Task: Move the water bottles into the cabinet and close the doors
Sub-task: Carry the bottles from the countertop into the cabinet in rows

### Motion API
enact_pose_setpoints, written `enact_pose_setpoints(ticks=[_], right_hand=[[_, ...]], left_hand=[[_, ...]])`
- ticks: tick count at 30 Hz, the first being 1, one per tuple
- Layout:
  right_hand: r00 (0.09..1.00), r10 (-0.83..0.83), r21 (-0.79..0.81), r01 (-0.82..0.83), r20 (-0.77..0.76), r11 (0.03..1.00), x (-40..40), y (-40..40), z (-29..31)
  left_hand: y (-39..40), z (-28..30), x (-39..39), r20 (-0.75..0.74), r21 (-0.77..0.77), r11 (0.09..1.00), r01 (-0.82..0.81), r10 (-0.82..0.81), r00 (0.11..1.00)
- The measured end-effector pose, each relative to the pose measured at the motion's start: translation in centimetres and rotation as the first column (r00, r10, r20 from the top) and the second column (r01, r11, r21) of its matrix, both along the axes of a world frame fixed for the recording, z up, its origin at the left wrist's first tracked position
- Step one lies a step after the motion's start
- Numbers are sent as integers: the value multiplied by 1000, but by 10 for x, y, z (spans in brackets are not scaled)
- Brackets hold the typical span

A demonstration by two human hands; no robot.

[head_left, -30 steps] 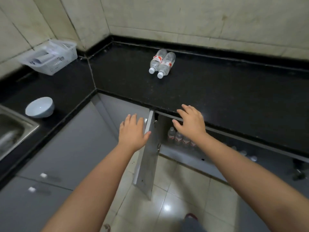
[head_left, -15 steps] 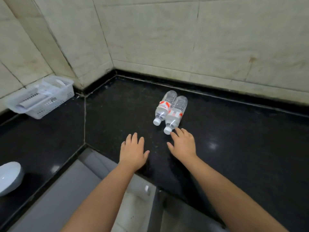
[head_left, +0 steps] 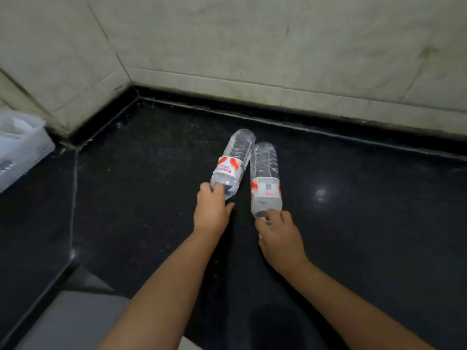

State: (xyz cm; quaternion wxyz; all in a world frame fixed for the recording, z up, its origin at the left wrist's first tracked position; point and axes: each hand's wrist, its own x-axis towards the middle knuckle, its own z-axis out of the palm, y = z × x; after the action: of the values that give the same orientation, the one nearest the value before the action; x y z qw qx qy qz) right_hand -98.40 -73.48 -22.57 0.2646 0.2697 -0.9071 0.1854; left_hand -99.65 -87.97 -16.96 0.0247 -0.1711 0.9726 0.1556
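Where the pale tiled wall (head_left: 278, 41) meets it, the black counter (head_left: 366, 223) runs into a corner and carries everything that matters. At its far left edge sits a white plastic basket (head_left: 20, 150), only partly in sight. Both forearms reach out over the dark stone from below. Two clear water bottles lie on their sides near the middle of the counter, bases toward the wall, caps toward the person, their far ends close together. The left bottle (head_left: 233, 161) has a red and white label; the left hand (head_left: 212, 210) has its fingers curled round the neck end, covering the cap. The right bottle (head_left: 265, 180) lies just beside it, and the right hand (head_left: 280, 236) grips its neck end likewise, fingertips pressed on the clear plastic.
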Motion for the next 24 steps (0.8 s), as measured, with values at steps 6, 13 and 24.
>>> enact_pose_setpoints(ticks=[6, 13, 24], right_hand=[[998, -55, -46, 55, 15, 997, 22, 34, -3], [988, -156, -66, 157, 20, 985, 125, 71, -2], [958, -227, -16, 233, 178, 972, 396, 156, 27]], left_hand=[[12, -2, 25, -66, 5, 999, -40, 41, 997], [25, -7, 165, -81, 46, 998, 33, -29, 996], [50, 20, 410, -288, -42, 936, 349, -345, 893]])
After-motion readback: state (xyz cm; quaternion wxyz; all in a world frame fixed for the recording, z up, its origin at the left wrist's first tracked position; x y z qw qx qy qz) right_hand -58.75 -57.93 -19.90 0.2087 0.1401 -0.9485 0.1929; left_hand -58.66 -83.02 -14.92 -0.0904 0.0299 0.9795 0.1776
